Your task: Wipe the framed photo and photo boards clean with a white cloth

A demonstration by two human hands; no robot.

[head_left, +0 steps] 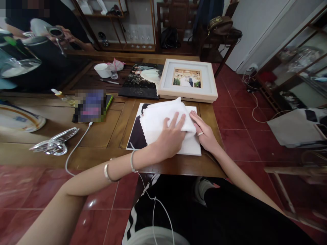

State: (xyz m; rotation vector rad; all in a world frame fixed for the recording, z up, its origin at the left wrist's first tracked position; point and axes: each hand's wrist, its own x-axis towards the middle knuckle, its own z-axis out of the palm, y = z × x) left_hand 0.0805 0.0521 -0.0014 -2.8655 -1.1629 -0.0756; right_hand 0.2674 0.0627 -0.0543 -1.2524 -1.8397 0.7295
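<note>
A folded white cloth (159, 119) with a scalloped edge lies on a flat picture panel (135, 137), dark on its left side and white on its right. Fingers spread, my left hand (172, 136) presses down on the cloth from above. My right hand (205, 132) rests at the panel's right edge with its fingers stretched out and touches the cloth's side. Much of the panel's picture is hidden under the cloth and my left hand.
Behind the panel stand a light-framed photo (163, 78) and a dark photo panel (130, 81). To the left are a phone (92, 105) on a cable, a shiny silver clip-like object (55, 143), a white cup (102, 70) and a plate (20, 119). A person (74, 34) sits across the wooden table (102, 136).
</note>
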